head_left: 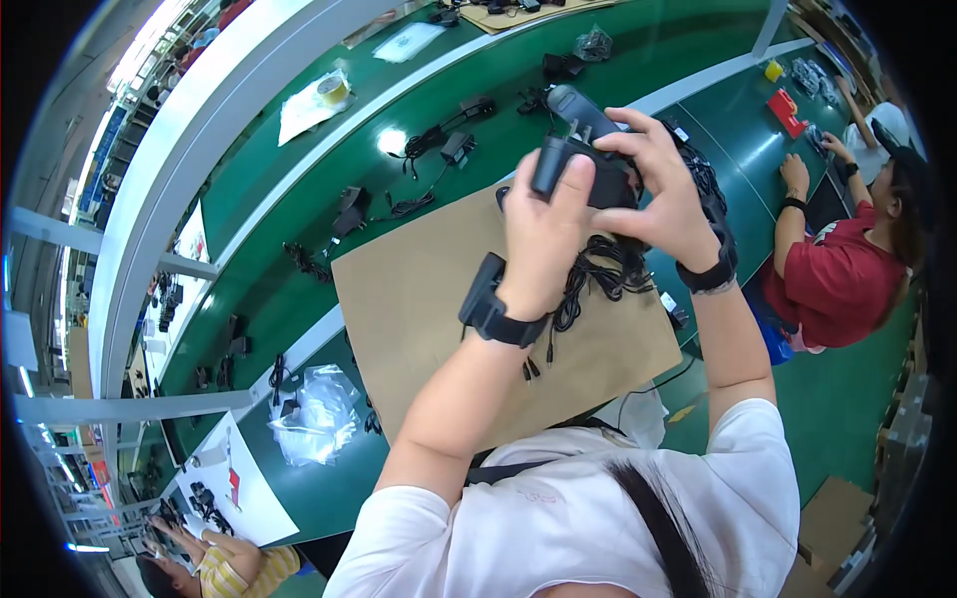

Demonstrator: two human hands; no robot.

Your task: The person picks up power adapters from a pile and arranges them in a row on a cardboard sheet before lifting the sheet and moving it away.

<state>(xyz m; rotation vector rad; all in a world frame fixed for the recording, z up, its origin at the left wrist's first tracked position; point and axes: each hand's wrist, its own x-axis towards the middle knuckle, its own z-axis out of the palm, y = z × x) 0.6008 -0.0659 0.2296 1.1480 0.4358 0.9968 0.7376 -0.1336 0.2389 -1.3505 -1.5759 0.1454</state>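
Observation:
Above the far part of a brown cardboard sheet (419,289), my left hand (541,234) grips a black power adapter (554,164) between thumb and fingers. Metal plug prongs stick up beside it. My right hand (663,189) curls around another black adapter (603,179), thumb below and fingers above, right against the left hand's one. A longer dark grey adapter-like block (583,108) shows just past the right fingertips. Black cables (608,267) lie bundled on the cardboard under my hands, their plug ends (531,371) toward me. The palms hide part of what I hold.
Several adapters with cords (351,211) lie along the green conveyor belt (399,199) beyond the cardboard. Clear plastic bags (317,414) sit at left. A tape roll (332,91) rests on white paper. A co-worker in red (842,264) works at right, another in yellow stripes (244,573) at lower left.

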